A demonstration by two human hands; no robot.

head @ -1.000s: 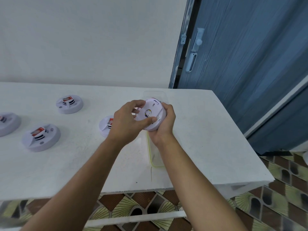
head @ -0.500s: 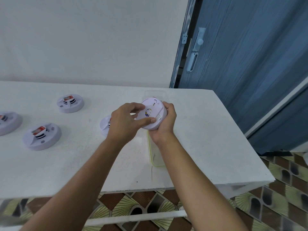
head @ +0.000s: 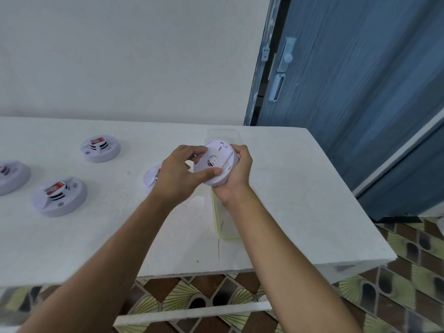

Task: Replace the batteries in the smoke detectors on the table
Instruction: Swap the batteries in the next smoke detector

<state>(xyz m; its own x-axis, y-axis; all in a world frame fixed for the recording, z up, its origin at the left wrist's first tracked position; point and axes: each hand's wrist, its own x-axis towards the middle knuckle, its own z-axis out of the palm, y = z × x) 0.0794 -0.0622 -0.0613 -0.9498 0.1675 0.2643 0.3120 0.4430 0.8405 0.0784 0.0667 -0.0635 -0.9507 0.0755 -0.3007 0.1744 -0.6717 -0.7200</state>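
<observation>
Smoke detector (head: pixel 216 162) over clear container (head: pixel 217 224)

The left hand (head: pixel 177 179) covers most of one round white smoke detector (head: pixel 150 177), and the left edge cuts off another round white detector (head: pixel 13 176). The right hand (head: pixel 237 174) and forearm hide much of a clear plastic box with a yellow-green rim (head: pixel 223 227); print on the held white detector (head: pixel 217 156) is unreadably small.

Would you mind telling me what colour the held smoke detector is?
The smoke detector is pale lilac-white, best seen in the head view.
</observation>
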